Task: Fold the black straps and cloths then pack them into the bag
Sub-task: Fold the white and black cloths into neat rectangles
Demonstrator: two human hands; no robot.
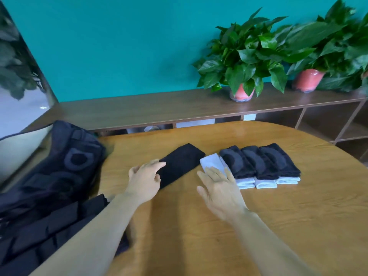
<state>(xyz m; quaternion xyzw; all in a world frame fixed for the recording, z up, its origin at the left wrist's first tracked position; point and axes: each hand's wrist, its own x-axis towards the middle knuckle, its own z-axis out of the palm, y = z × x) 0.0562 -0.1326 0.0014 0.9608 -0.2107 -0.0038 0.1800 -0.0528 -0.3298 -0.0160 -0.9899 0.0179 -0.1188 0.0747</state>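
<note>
A long black cloth lies flat and slanted in the middle of the wooden table. My left hand rests on its near left end with fingers spread. A white folded piece lies just to its right, and my right hand presses flat on the near end of it. Right of that, three folded black cloths sit side by side with white ends showing. A heap of black straps and padded pieces covers the table's left side.
A grey and white bag wall stands at the far left behind the heap. A brown shelf runs along the teal wall with two potted plants on it. Bare table lies near me and to the right.
</note>
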